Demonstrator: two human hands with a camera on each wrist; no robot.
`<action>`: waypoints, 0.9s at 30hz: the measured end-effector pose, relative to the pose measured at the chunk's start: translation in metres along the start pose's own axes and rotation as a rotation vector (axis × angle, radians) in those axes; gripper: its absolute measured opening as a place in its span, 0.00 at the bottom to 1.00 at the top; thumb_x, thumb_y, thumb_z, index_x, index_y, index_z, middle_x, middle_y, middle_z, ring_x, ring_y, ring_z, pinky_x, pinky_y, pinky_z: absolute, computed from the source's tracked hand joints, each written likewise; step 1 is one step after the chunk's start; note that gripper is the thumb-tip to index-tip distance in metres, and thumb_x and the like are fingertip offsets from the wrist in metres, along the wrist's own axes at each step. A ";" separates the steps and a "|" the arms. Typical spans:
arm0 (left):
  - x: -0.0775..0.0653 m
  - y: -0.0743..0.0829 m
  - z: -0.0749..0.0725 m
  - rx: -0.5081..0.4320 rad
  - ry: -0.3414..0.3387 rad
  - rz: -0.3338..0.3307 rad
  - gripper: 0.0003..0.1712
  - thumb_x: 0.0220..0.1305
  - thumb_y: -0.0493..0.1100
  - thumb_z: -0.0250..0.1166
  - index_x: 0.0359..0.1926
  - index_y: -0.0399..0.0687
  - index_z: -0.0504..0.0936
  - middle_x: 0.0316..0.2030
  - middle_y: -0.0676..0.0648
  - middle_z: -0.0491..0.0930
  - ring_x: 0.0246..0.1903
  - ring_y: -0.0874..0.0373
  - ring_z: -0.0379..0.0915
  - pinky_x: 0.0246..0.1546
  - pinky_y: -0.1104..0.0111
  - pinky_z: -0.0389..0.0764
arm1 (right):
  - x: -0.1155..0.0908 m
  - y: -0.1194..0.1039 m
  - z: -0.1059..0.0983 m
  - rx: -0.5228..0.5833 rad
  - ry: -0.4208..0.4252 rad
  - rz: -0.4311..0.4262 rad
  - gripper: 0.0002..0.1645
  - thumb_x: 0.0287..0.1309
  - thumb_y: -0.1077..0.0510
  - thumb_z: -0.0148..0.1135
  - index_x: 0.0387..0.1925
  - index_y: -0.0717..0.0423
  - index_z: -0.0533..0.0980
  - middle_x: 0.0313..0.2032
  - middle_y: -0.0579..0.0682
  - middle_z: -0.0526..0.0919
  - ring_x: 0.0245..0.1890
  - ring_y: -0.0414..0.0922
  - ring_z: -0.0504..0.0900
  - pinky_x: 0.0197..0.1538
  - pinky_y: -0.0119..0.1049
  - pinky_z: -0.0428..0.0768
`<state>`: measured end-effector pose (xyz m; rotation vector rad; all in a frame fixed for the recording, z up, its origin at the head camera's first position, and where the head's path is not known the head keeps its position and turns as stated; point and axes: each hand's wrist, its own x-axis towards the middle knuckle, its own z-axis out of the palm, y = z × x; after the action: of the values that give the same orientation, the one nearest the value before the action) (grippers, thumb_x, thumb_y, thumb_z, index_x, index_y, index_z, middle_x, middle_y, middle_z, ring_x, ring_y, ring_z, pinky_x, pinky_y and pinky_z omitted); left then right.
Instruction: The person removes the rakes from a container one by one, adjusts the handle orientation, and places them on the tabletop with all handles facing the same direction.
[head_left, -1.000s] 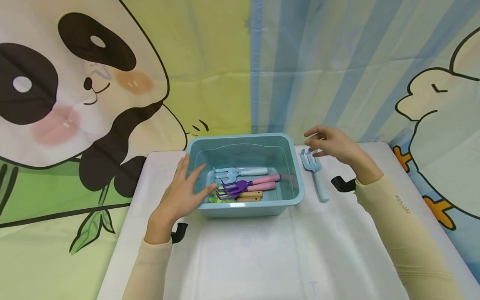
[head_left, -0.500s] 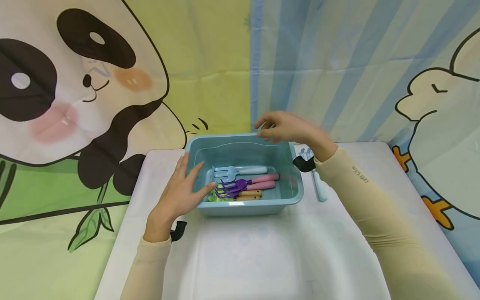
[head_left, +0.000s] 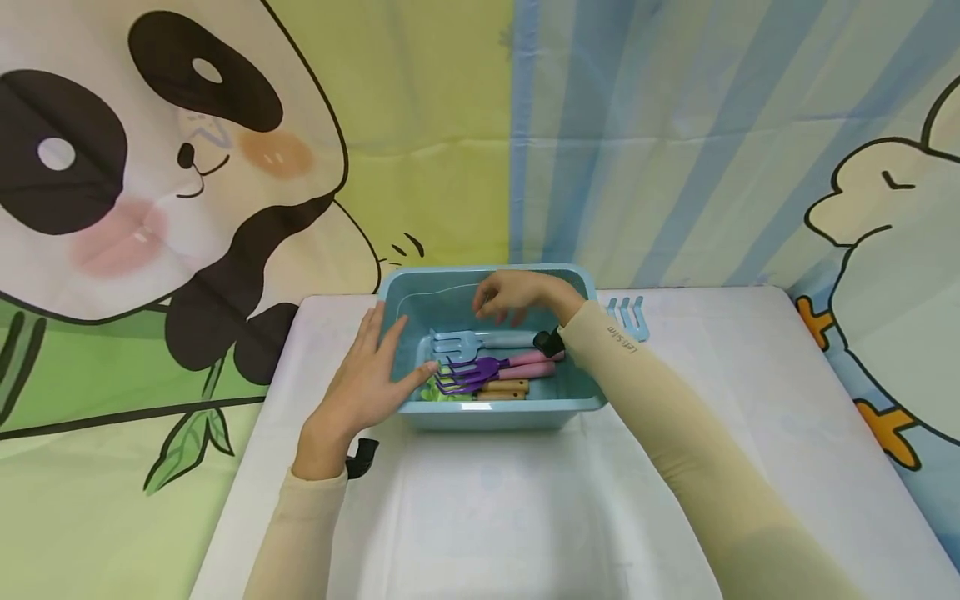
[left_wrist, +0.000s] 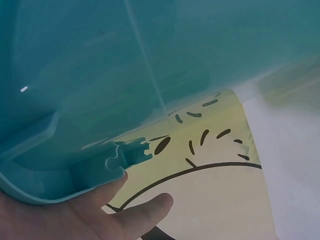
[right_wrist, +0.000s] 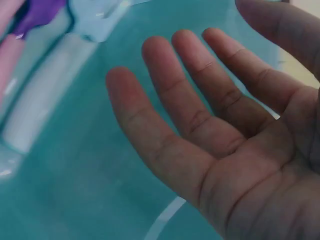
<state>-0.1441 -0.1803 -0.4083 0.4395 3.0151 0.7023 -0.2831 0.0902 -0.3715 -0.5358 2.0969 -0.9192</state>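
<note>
The right hand [head_left: 517,296] hangs empty, fingers loose, inside the blue plastic bin [head_left: 532,407]; the light-blue plastic fork [head_left: 506,340] lies on the wearer's side of it, long axis left-to-right. The left hand [head_left: 367,383] spreads wide at the rim. Two pink handles [head_left: 528,372], two wooden handles [head_left: 512,386], another light-blue fork [head_left: 636,325] outside.

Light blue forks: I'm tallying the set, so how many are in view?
2. One light blue fork lies in the blue bin, beyond the purple tools; a second fork is on the table to its right, handle hidden by the right sleeve. Others could be hidden.
</note>
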 end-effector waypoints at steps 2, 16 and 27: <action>0.000 0.000 0.001 -0.003 -0.002 -0.001 0.57 0.63 0.79 0.50 0.79 0.48 0.53 0.79 0.45 0.30 0.76 0.51 0.21 0.69 0.40 0.50 | 0.006 0.009 0.003 0.015 -0.015 0.024 0.15 0.72 0.57 0.58 0.55 0.57 0.77 0.56 0.56 0.77 0.52 0.58 0.79 0.52 0.56 0.79; 0.001 -0.002 0.004 -0.002 -0.002 -0.002 0.56 0.62 0.80 0.49 0.79 0.50 0.53 0.79 0.46 0.28 0.77 0.50 0.22 0.68 0.40 0.51 | 0.026 0.041 0.014 -0.165 -0.134 0.219 0.18 0.68 0.58 0.57 0.57 0.58 0.79 0.51 0.52 0.81 0.56 0.57 0.78 0.53 0.58 0.78; 0.000 -0.003 0.005 -0.039 0.000 -0.022 0.55 0.62 0.80 0.50 0.79 0.55 0.53 0.79 0.49 0.28 0.77 0.52 0.22 0.65 0.35 0.55 | 0.033 0.050 0.023 -0.414 -0.205 0.255 0.15 0.61 0.59 0.65 0.50 0.47 0.82 0.48 0.46 0.79 0.51 0.47 0.74 0.57 0.48 0.74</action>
<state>-0.1449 -0.1806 -0.4136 0.4049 2.9961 0.7577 -0.2889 0.0922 -0.4359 -0.5288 2.1094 -0.2709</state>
